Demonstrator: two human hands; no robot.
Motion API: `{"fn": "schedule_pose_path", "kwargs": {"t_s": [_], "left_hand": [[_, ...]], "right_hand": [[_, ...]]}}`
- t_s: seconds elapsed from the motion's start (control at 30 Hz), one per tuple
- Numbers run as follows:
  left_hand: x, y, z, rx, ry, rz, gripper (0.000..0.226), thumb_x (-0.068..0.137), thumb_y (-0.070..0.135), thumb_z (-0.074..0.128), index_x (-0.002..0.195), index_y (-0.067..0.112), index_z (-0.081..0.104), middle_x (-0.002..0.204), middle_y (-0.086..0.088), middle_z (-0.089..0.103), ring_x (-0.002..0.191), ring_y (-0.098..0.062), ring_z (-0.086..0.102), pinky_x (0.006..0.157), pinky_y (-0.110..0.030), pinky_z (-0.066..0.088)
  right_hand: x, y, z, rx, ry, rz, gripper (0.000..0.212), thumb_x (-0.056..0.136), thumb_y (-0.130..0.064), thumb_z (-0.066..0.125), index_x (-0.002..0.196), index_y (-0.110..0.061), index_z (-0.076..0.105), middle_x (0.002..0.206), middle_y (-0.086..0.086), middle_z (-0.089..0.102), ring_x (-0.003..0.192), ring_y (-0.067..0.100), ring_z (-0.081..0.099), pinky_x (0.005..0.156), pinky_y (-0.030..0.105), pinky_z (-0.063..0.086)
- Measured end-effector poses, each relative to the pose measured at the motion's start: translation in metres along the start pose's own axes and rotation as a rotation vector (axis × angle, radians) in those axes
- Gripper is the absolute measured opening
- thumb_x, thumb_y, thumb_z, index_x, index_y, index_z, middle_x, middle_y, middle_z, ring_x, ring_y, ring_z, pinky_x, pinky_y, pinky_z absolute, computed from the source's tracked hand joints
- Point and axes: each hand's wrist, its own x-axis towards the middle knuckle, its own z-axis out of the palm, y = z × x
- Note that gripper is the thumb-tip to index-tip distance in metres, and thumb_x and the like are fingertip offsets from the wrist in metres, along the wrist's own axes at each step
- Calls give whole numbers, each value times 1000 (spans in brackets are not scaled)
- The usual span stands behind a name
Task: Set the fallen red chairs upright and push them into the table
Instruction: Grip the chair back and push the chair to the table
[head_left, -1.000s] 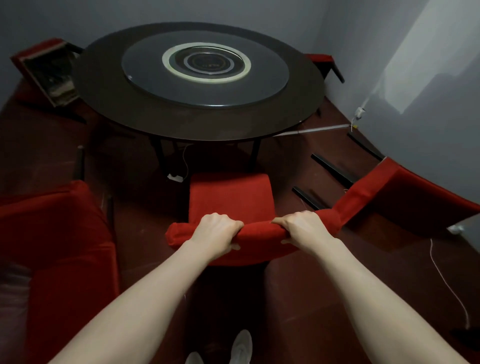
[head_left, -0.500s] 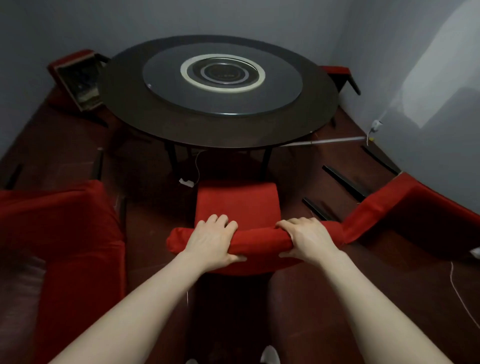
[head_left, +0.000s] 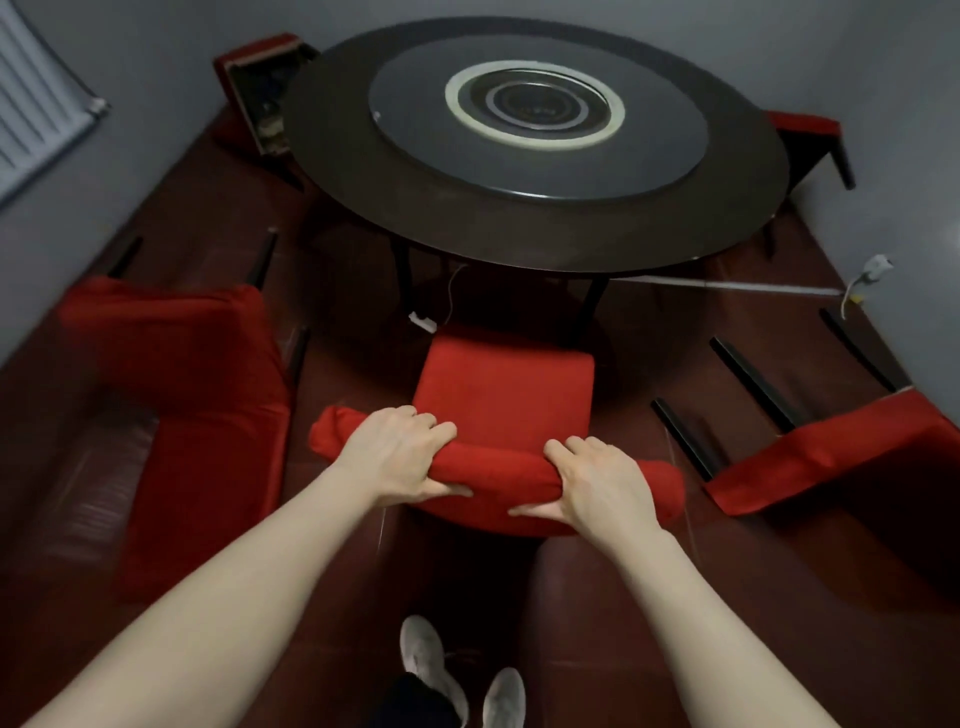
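We grip the upright chair's (head_left: 503, 400) backrest with left hand (head_left: 397, 457) and right hand (head_left: 605, 486), facing the table (head_left: 519, 228).

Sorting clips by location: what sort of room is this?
Probably a small private dining room: a large round table with a turntable in the middle, red chairs around it, plain grey walls close by.

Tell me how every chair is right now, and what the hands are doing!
Middle chair: upright, facing the table, seat not yet under it.
Left chair: fallen over.
Right chair: fallen, legs toward the table.
Far left chair: tipped, underside showing.
Far right chair: fallen.
Left hand: gripping the middle chair's backrest.
Right hand: gripping it too.
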Motion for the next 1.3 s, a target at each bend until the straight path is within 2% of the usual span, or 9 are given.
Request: {"fn": "schedule_pose_path", "kwargs": {"t_s": [0.3,0.5,0.67,0.87,1.13,1.3], "left_hand": [[3,-5,9,-2,54,46,73,68,93,37,75,23,55,61,5,57,54,-18,55,51,-30,44],[8,-9,6,26,82,142,72,71,92,35,72,24,58,59,6,58,51,-17,58,48,-30,44],[17,-18,9,59,157,200,71,72,92,33,66,26,58,53,9,54,44,-13,54,42,-26,40],[37,-23,-1,34,164,184,73,75,90,31,70,24,60,55,8,55,46,-14,55,44,-28,47],[48,12,4,16,121,164,69,74,89,36,68,25,61,53,8,55,43,-13,53,41,-27,44],[35,21,10,-12,41,146,69,72,90,38,71,25,62,55,8,56,44,-13,53,41,-28,44]], "right_hand": [[-1,3,7,43,55,29,72,64,-96,41,72,-24,48,61,-9,45,54,13,43,52,28,38],[0,4,7,48,54,18,71,62,-96,40,73,-27,51,62,-11,48,57,12,50,51,30,44],[7,10,9,34,102,2,70,62,-97,38,72,-29,51,62,-12,48,57,10,50,50,28,43],[27,25,-3,38,160,-20,70,62,-95,42,69,-26,52,61,-12,46,55,9,47,49,26,43],[12,53,-5,82,80,24,70,58,-93,49,72,-25,56,64,-11,47,58,11,48,53,29,46],[-1,46,3,97,-2,56,74,58,-97,45,77,-26,55,68,-11,48,62,11,48,58,31,47]]}}
